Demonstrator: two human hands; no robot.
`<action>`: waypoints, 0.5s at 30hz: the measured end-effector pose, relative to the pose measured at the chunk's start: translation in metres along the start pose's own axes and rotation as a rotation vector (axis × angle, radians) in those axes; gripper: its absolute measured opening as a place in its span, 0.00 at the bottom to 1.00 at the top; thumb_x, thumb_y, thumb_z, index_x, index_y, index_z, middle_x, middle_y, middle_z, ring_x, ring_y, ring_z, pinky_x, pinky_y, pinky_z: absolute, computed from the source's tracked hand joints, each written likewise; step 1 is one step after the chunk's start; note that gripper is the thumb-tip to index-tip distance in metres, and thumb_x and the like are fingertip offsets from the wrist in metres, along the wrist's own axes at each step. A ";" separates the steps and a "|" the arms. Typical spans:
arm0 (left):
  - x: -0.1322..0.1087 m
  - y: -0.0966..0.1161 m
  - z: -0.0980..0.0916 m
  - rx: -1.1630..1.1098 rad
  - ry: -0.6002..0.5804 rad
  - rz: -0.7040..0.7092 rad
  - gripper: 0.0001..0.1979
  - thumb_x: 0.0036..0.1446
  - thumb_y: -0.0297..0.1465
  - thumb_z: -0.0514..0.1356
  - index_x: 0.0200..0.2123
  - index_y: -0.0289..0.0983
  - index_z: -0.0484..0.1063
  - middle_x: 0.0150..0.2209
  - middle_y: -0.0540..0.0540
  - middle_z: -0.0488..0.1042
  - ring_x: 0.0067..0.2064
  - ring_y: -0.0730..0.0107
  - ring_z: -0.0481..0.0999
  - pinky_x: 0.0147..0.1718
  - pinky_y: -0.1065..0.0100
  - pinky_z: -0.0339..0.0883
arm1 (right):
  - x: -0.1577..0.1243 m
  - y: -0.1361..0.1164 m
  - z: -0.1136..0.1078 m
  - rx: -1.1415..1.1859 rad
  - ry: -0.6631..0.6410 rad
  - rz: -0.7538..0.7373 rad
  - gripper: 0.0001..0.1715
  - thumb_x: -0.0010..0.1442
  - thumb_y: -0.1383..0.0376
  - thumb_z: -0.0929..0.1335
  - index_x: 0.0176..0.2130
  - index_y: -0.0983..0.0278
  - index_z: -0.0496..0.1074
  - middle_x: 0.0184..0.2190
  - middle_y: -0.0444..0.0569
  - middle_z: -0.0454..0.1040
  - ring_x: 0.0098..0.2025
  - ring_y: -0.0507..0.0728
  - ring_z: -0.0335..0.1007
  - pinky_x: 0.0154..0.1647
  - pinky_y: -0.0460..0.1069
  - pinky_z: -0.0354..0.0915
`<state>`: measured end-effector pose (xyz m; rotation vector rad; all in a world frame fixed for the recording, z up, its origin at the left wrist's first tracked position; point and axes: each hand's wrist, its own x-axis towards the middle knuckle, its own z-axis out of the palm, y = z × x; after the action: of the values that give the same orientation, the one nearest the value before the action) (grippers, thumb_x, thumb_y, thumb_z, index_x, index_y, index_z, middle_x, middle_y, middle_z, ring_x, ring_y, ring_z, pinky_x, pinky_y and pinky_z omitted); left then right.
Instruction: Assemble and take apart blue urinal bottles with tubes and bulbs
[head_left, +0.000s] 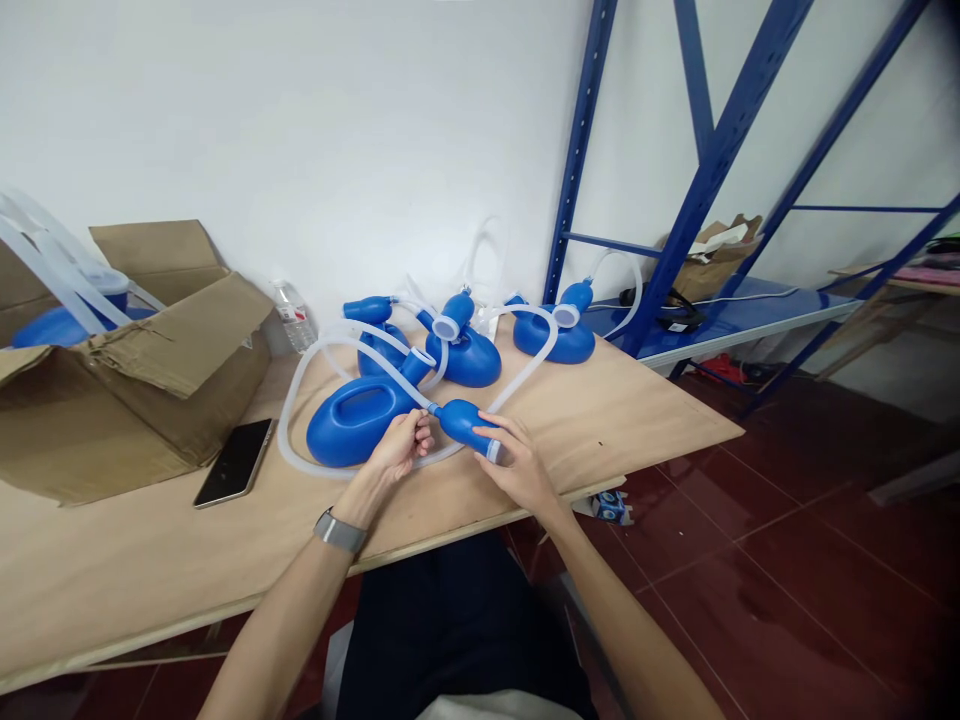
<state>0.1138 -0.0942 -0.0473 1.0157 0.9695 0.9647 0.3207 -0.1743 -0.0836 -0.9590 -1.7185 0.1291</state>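
My right hand [523,462] is wrapped round the open end of a blue bulb-shaped urinal receiver [461,420], which lies tilted just above the table. A clear plastic tube [300,385] joins the receiver's narrow end and loops to the left. My left hand [405,440] is closed with curled fingers beside that joint; whatever it may hold is hidden. Just left of it, a blue urinal bottle [341,430] with a moulded handle rests on its side, its open neck pointing up and right.
Several similar blue bottles [472,362] with tubes stand along the wall. At left are an open cardboard box [142,420] holding blue parts and tubing, a phone [235,462] and a clear plastic bottle [294,318]. A blue metal rack [697,190] stands right of the wooden table [600,440].
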 end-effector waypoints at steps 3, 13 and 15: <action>-0.002 0.002 -0.003 0.026 -0.009 0.002 0.17 0.56 0.38 0.62 0.24 0.41 0.57 0.17 0.59 0.55 0.17 0.78 0.62 0.16 0.77 0.55 | -0.001 -0.001 0.000 -0.019 0.004 -0.048 0.20 0.65 0.70 0.71 0.54 0.53 0.77 0.58 0.51 0.76 0.58 0.63 0.73 0.60 0.62 0.71; -0.007 0.005 -0.009 0.108 -0.103 -0.027 0.17 0.59 0.41 0.60 0.24 0.39 0.62 0.19 0.55 0.61 0.19 0.74 0.66 0.16 0.74 0.61 | 0.000 -0.002 -0.005 0.027 0.001 0.012 0.20 0.64 0.69 0.72 0.54 0.54 0.76 0.58 0.51 0.75 0.59 0.62 0.74 0.63 0.62 0.70; -0.008 0.006 -0.008 0.101 -0.097 -0.025 0.17 0.58 0.41 0.61 0.24 0.40 0.59 0.18 0.58 0.55 0.17 0.77 0.61 0.14 0.76 0.54 | 0.000 -0.003 -0.004 -0.017 -0.006 -0.033 0.19 0.65 0.69 0.71 0.54 0.54 0.76 0.58 0.51 0.75 0.59 0.62 0.74 0.62 0.62 0.71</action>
<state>0.1027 -0.0982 -0.0424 1.1226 0.9551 0.8449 0.3227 -0.1777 -0.0803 -0.9432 -1.7424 0.0952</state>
